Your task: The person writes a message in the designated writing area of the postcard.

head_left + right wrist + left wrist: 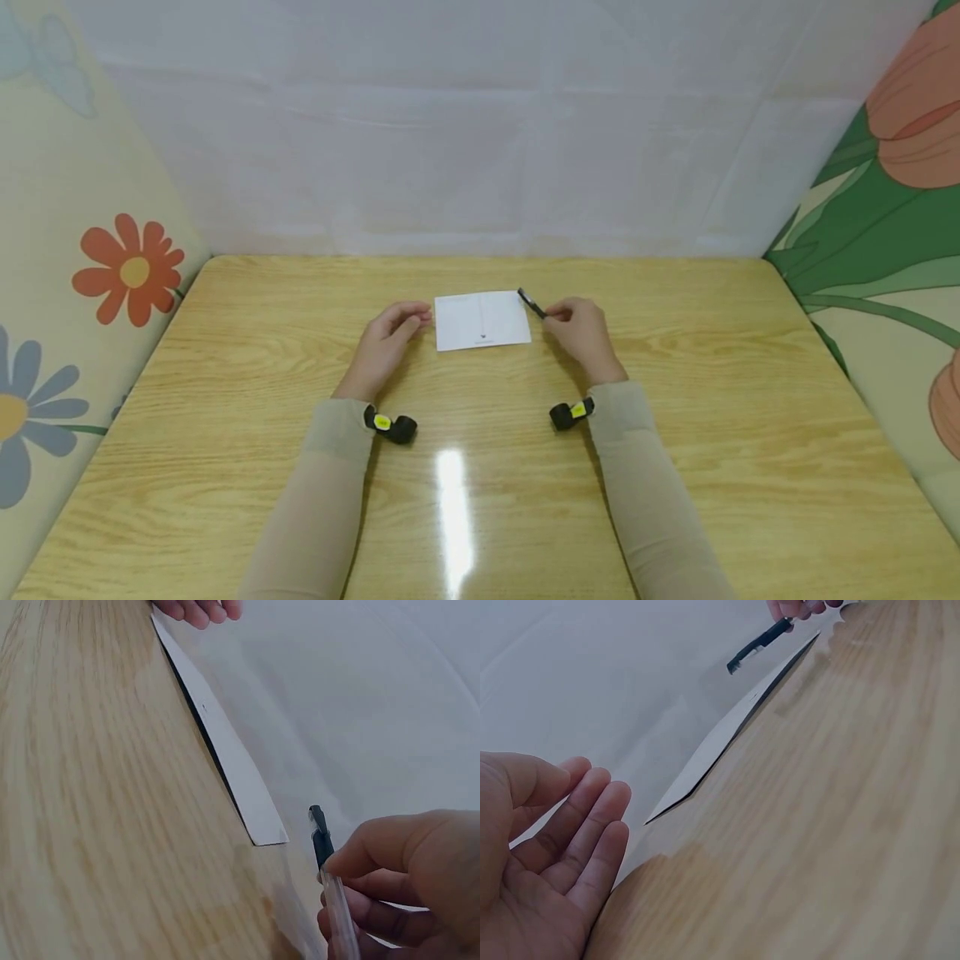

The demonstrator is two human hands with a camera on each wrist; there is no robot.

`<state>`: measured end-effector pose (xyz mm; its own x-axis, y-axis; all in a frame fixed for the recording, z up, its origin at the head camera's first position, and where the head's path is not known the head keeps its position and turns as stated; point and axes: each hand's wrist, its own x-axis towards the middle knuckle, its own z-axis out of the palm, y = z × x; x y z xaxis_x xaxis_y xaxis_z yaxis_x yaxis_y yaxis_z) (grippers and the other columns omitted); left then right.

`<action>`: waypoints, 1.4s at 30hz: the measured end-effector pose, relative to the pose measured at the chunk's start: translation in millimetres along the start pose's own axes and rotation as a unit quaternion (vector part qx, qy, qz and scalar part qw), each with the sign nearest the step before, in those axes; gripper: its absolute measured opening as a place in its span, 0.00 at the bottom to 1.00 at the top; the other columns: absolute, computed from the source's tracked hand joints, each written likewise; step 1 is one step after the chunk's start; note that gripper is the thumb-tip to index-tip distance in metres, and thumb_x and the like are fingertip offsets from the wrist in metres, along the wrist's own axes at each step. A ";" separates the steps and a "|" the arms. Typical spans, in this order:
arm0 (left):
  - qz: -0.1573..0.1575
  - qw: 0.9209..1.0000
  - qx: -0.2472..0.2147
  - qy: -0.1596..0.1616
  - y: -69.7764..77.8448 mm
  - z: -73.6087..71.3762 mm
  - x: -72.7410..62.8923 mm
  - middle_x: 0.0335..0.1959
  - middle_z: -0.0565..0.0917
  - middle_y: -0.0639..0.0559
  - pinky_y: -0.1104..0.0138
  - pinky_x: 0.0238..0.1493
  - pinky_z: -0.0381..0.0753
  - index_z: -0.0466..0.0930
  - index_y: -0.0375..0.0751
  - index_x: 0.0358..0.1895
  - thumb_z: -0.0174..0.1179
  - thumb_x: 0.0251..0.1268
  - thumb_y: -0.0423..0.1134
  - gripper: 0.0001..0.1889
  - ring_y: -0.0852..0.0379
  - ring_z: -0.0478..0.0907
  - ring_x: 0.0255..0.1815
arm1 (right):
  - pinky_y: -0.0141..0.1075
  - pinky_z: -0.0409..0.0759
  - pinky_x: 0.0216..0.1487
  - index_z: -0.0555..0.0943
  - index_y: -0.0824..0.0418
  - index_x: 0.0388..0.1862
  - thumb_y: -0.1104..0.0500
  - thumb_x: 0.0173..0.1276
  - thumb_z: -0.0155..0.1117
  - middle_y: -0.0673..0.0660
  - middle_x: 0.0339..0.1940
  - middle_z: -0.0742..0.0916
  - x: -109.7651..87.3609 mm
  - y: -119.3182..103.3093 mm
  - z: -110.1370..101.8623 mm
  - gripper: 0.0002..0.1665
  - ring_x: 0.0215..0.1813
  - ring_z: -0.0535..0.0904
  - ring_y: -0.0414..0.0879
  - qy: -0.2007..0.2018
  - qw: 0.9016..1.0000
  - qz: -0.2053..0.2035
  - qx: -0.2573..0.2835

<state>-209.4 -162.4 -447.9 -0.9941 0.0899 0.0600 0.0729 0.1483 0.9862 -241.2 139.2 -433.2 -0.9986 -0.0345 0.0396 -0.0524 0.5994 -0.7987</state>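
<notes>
Card (461, 322) on tabletop (225, 375). Right hand (583, 331): grip pinching pen (532, 303) near card's far right corner. Left hand (383, 342): grip released, left of card.

The white card (482, 321) lies printed face up on the worktop (480, 387), a plain rectangle with a faint line down its middle and a small dark mark near the edge closest to me. Its left edge sits just beside my left fingers (609, 802). I pinch the pen (532, 303) in my right fingers (379, 841): clear barrel, black clipped cap on, tilted, the capped end pointing away and leftward, near the card's far right corner.
</notes>
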 end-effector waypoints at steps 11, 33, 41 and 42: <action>-0.001 1.000 0.006 0.005 -0.9 -1.5 1.9 0.60 0.79 0.32 0.68 0.62 0.78 0.74 0.26 0.63 0.48 0.82 0.33 0.17 0.45 0.77 0.62 | 0.38 0.79 0.42 0.88 0.65 0.45 0.61 0.67 0.69 0.61 0.41 0.89 2.0 -2.5 -0.4 0.11 0.42 0.82 0.51 -0.056 0.997 -0.003 0.044; 0.015 0.999 0.031 -0.031 4.2 3.7 -0.7 0.59 0.81 0.41 0.70 0.60 0.77 0.76 0.35 0.65 0.55 0.79 0.39 0.18 0.52 0.78 0.60 | 0.34 0.76 0.28 0.89 0.61 0.46 0.58 0.69 0.68 0.58 0.39 0.87 -6.1 -15.7 5.3 0.10 0.31 0.77 0.46 -0.177 0.978 -0.006 0.107; 0.010 0.998 0.017 -0.059 7.5 10.0 -1.6 0.60 0.81 0.38 0.70 0.59 0.79 0.75 0.34 0.65 0.56 0.78 0.37 0.18 0.50 0.79 0.61 | 0.35 0.80 0.36 0.89 0.61 0.45 0.58 0.68 0.67 0.55 0.40 0.89 -6.8 -17.9 9.2 0.10 0.38 0.81 0.46 -0.205 0.974 -0.033 0.091; 0.009 0.998 0.015 -0.063 8.3 10.5 -1.9 0.60 0.81 0.37 0.70 0.59 0.79 0.75 0.33 0.65 0.55 0.78 0.36 0.18 0.49 0.79 0.61 | 0.36 0.80 0.37 0.89 0.60 0.45 0.58 0.69 0.67 0.55 0.40 0.89 -7.2 -18.7 9.3 0.10 0.39 0.81 0.47 -0.207 0.974 -0.035 0.089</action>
<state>-206.0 -151.0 -441.4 -0.9749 0.2154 0.0568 0.0957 0.1745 0.9800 -233.1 120.8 -424.1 -0.9036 -0.4117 -0.1181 -0.0819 0.4369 -0.8958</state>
